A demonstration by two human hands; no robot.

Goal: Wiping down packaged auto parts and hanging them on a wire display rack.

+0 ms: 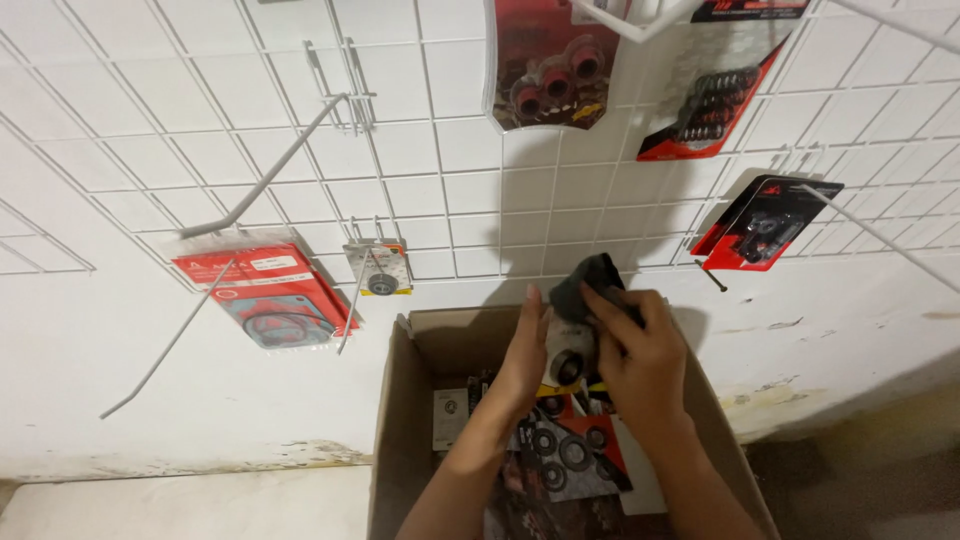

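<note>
1. Here, from the head camera, I see my left hand (525,355) and my right hand (640,360) raised together above an open brown cardboard box (400,440) that stands against a white wall.
2. The right-hand fingers (625,305) are curled shut on a dark grey cloth (585,280), which bunches up over the top of the hand.
3. The left-hand fingers (533,305) lie fairly straight and pressed together against the side of a clear blister pack with a round black ring part (570,365); I take them as holding it from the left edge, though the grip itself is partly hidden.
4. That pack sits between the two hands, just under the cloth and above the box's opening.
5. Inside the box lie more flat red-and-black packs of ring-shaped parts (565,450), piled loosely.
6. On the wall hangs a white wire grid panel (430,160) with long hooks.
7. A red pack with a gasket (265,295) and a small pack with a round metal part (380,270) hang at the left; three red-and-black packs (550,70) hang at the upper right.
</note>
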